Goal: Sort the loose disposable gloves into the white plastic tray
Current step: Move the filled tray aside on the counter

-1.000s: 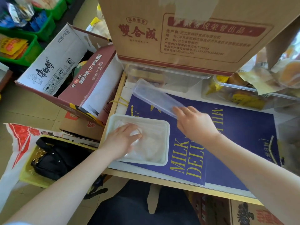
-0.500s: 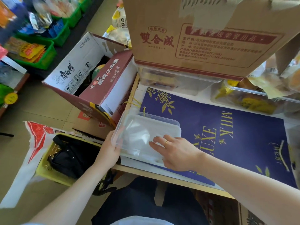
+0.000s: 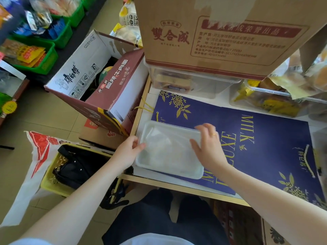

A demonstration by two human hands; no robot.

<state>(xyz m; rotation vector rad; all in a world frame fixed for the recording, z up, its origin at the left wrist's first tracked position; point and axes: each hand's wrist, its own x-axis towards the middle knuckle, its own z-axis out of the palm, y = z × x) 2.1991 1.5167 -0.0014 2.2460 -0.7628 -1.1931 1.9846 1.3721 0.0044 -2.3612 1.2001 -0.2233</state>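
The white plastic tray [image 3: 169,172] lies at the near left corner of the table, on a flat blue gift bag. A clear lid [image 3: 168,144] covers it, and crumpled translucent gloves [image 3: 159,158] show faintly through the lid. My left hand [image 3: 129,149] pinches the tray's left rim, thumb on top. Over the lid's right side lies my right hand [image 3: 207,145], palm down and fingers spread, its fingertips at the far right corner.
The blue gift bag [image 3: 256,138] covers most of the tabletop. A big cardboard box [image 3: 212,36] sits on clear food containers [image 3: 191,84] at the back. An open noodle carton [image 3: 99,82] and a yellow basket holding a black bag [image 3: 74,167] stand on the floor to the left.
One second ago my right hand held the clear lid above the table and my left hand was inside the tray. The lid now covers the tray, with both hands at its sides.
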